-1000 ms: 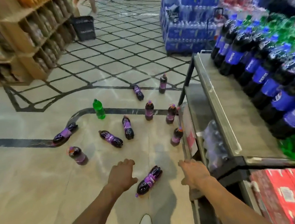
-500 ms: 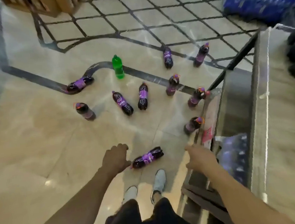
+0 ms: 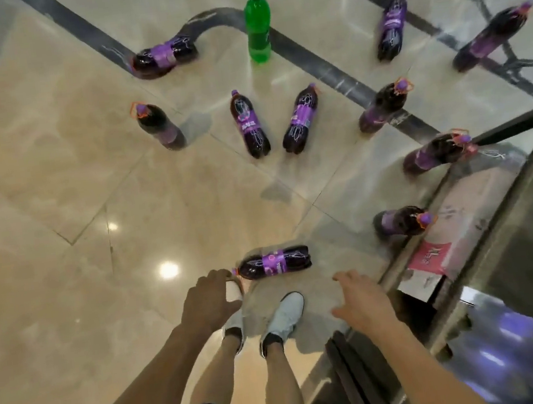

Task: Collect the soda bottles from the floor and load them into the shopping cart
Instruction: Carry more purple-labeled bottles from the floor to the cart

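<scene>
Marble floor [image 3: 56, 194] spreads beside nearest bottle [image 3: 274, 263]; left hand [image 3: 209, 304], right hand [image 3: 361, 301]: fingers loose, empty.

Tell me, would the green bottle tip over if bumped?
Probably: the green bottle stands upright, tall on a narrow base, so a high bump may tip it. Once down, its round body would likely roll on the glossy floor.
</scene>
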The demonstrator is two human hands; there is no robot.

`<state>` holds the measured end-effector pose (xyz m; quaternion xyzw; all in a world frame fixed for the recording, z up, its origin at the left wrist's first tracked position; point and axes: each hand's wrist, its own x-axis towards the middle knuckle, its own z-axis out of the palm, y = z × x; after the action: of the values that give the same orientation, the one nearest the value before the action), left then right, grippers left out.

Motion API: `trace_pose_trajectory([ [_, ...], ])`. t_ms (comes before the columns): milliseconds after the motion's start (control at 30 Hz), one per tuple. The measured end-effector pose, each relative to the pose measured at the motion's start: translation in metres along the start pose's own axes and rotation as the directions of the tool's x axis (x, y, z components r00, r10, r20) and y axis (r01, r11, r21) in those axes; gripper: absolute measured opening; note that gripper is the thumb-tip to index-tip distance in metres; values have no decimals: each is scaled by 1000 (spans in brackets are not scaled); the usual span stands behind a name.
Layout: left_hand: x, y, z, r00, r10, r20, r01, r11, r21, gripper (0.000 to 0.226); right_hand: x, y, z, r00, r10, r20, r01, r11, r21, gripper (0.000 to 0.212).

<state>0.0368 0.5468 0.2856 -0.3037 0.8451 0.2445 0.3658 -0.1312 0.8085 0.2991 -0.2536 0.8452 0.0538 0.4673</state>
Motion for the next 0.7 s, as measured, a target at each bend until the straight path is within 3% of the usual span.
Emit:
trace_pose_trajectory([
  [133, 76, -16, 38, 999, -29, 15, 31, 993, -114, 68, 74, 11, 37, 1000, 5, -5, -4, 999, 32, 70],
  [433, 232, -101, 156, 990, 32, 138, -26, 998, -51, 88, 252, 26, 147, 996, -30, 85, 21, 995, 101, 84],
  [567, 295, -124, 214, 987, 122, 108, -115, 990, -76, 95, 323, 27, 190, 994, -102, 44, 94, 984, 154, 92],
  [700, 349, -140, 268, 977, 182, 115, -165, 975, -146, 107, 384, 24, 219, 970, -243, -8, 243, 966, 88, 101],
])
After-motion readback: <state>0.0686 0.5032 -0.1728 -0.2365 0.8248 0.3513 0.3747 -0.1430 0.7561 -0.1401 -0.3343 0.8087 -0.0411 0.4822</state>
